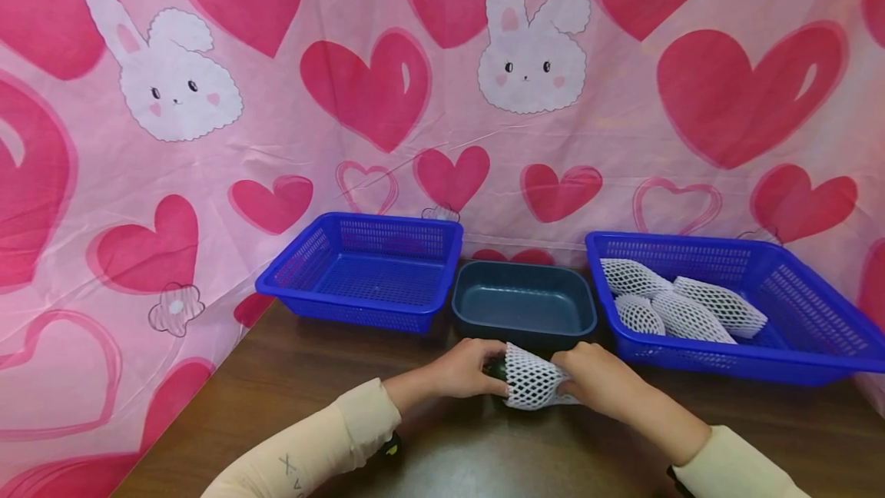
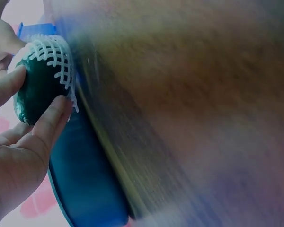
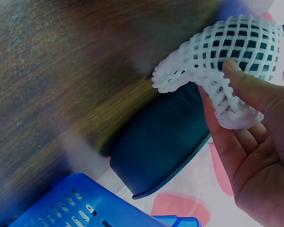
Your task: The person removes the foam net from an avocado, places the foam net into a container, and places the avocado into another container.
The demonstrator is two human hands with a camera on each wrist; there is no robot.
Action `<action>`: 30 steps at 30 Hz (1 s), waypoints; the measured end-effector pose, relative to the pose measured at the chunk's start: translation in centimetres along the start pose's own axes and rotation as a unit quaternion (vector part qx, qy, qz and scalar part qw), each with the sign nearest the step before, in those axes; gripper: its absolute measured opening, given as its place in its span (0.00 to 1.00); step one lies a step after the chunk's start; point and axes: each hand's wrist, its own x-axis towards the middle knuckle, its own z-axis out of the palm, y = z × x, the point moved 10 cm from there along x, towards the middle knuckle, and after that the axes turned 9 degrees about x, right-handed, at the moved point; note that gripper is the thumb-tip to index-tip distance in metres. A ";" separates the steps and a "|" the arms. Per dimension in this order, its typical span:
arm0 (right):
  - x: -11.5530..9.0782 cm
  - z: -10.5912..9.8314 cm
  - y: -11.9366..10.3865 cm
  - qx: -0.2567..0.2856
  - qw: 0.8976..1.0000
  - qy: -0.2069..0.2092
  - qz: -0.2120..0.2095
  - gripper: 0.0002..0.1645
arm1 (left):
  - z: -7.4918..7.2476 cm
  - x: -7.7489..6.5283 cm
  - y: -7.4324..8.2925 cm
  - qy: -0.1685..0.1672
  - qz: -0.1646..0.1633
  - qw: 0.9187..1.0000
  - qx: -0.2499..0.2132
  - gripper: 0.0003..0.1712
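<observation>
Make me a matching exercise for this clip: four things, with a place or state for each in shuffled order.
1. Left hand
2. Right hand
3. Dark tray
4. Right blue basket

A. Contains several white-netted pieces
B. Gripping the dark green item near its bare end
C. Between the left blue basket and another basket
D. At the white net's loose end

Pairs: 1-B, 2-D, 3-C, 4-A
</observation>
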 end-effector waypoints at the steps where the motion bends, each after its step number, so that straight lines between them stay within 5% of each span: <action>1: 0.0 0.0 0.0 0.001 1.000 0.002 0.000 0.10 | -0.1 0.0 -0.1 0.000 -0.002 1.000 -0.003 0.25; 17: -0.2 -1.4 0.3 0.027 0.999 0.033 0.003 0.11 | -2.2 -1.3 -0.9 0.002 -0.035 0.994 -0.102 0.29; 30: -0.6 -3.0 1.6 0.017 0.996 0.054 0.072 0.12 | -4.4 -2.6 -1.6 0.010 -0.040 0.987 -0.154 0.30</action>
